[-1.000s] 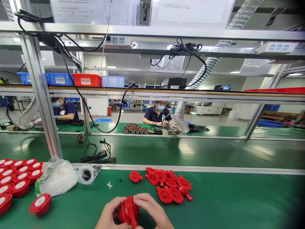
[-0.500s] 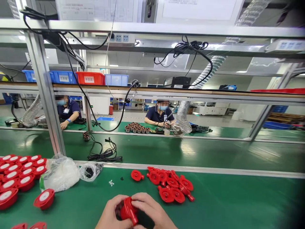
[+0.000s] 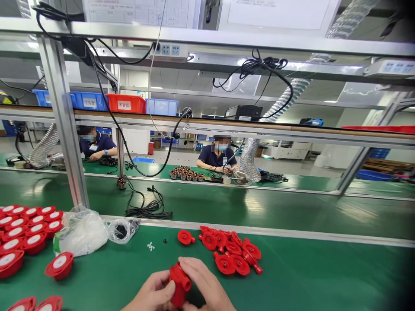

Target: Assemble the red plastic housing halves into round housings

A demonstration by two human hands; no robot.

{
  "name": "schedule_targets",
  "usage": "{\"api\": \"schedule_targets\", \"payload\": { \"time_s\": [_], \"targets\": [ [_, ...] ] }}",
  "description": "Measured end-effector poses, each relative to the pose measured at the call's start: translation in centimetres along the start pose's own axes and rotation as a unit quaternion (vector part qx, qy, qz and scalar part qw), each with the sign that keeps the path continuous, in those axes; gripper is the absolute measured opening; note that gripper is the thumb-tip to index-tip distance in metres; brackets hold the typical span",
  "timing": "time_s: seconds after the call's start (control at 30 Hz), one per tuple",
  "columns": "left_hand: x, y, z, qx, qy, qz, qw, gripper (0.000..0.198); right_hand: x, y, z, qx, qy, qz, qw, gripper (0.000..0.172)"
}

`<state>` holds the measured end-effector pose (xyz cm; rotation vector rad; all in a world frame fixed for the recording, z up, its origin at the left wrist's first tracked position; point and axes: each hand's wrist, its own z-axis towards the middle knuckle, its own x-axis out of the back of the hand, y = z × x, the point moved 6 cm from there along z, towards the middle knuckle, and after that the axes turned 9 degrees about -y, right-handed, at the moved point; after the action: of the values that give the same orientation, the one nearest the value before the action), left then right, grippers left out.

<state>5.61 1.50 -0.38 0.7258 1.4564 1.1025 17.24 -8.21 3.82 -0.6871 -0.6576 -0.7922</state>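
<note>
Between my two hands, near the bottom centre, is a red plastic housing with a short round spout. My left hand grips its left side, thumb pressed on the front below the spout. My right hand closes on it from the right, fingers over the top edge; its thumb is mostly hidden low down. Beyond my hands lies a pile of red spouted covers, with one separate red cover beside it. Small white pieces and a tiny black piece rest on the green mat.
Rows of red parts with white discs fill the left, with a single one nearer. A clear plastic bag and a smaller bag with black pieces lie beside them. A metal post rises behind. Two co-workers sit across the green belt.
The red housing has turned in my hands, its spout swinging up and to the right. My left thumb shows on its front now. The left co-worker's arm has drawn back; the view shifted slightly.
</note>
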Motion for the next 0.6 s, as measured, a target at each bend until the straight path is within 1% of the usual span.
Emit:
{"api": "schedule_targets", "payload": {
  "time_s": [0.07,0.13,0.2,0.27,0.33,0.4,0.5,0.53,0.6],
  "targets": [
    [0.2,-0.6,0.2,0.01,-0.015,-0.016,1.0,0.067,0.1,0.6,-0.3,-0.024,-0.053,0.076,0.995,0.078],
    [0.5,-0.9,0.4,0.004,-0.031,0.019,0.999,0.07,0.3,1.2,-0.6,-0.075,-0.088,0.157,0.981,0.068],
    [0.5,-0.7,0.5,-0.012,-0.043,0.064,0.997,0.073,0.8,1.2,-0.7,-0.12,-0.082,0.204,0.968,0.053],
    [0.2,-0.4,0.5,-0.027,-0.053,0.102,0.993,0.074,1.3,0.8,-0.4,-0.125,-0.066,0.221,0.965,0.045],
    [-0.2,-0.3,0.4,-0.033,-0.052,0.127,0.99,0.073,1.3,0.4,-0.1,-0.113,-0.065,0.229,0.965,0.047],
    [-0.3,-0.3,0.2,-0.039,-0.025,0.15,0.988,0.07,0.7,0.6,-0.2,-0.12,-0.069,0.223,0.965,0.056],
    [0.1,-0.4,-0.2,-0.068,0.034,0.175,0.982,0.069,-0.6,1.8,-1.3,-0.163,-0.066,0.173,0.969,0.066],
    [0.3,-0.4,-0.3,-0.08,0.044,0.18,0.98,0.069,-1.0,2.0,-1.7,-0.173,-0.062,0.151,0.971,0.067],
    [0.6,-0.6,-0.3,-0.097,0.042,0.188,0.977,0.067,-1.4,2.2,-2.1,-0.177,-0.05,0.115,0.976,0.067]
  ]
}}
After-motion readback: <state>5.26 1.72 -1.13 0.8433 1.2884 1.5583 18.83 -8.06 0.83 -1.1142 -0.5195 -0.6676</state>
